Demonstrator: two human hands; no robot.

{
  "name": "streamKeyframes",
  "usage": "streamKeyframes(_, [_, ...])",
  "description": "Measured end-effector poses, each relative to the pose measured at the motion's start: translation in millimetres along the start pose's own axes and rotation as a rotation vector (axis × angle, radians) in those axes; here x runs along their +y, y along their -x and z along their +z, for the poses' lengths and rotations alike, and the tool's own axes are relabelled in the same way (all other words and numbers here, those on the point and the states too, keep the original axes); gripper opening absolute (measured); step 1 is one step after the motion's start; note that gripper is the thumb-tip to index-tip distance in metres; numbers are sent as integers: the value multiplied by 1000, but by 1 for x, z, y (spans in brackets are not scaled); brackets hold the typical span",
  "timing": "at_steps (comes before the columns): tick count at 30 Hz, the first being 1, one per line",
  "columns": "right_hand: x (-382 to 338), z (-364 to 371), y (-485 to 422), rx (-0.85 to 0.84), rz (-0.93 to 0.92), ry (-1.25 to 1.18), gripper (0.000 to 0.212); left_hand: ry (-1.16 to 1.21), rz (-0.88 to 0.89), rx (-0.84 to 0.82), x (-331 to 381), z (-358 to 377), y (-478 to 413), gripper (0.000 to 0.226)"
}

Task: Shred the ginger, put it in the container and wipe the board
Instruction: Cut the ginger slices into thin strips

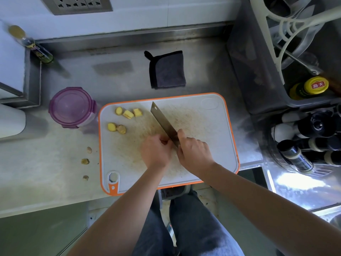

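Fingers [163, 139] of the left hand [156, 151] curled down at the middle of the cutting board [212, 130], tips against the flat of the cleaver [163, 122]; whatever lies beneath them hidden, so no telling whether anything is held. The right hand [194, 153] closed round the cleaver's handle, thumb laid along the blade's back, blade tilted and pointing toward the board's far edge. Five pale yellow ginger pieces [127, 114] near the board's far left corner, three by the far edge and two closer to the left edge, all apart from the blade. Round container [71, 108], purple lid on, standing on the counter [46, 163] just beside the board's left edge. Dark folded cloth [168, 71] beyond the far edge. Three peel scraps [85, 161] on the counter off the left edge, toward the near left corner.
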State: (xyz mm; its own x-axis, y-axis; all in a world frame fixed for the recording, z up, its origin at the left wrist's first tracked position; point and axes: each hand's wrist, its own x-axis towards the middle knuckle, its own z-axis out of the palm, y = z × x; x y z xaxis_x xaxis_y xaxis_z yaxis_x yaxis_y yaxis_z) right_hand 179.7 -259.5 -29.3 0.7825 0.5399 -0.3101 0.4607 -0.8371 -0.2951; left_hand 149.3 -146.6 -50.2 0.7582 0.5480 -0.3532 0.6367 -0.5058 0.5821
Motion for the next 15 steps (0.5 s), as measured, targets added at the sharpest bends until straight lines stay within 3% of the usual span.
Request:
streamKeyframes(6, [17, 5, -14, 110, 180, -350, 12, 68, -15, -33, 0, -3, 2, 12])
streamKeyframes(9, [20, 4, -13, 132, 160, -437, 10, 122, 11, -47, -6, -6, 3, 13])
streamKeyframes(15, [0, 17, -3, 16, 107, -485, 30, 140, 10, 64, -19, -13, 6, 15])
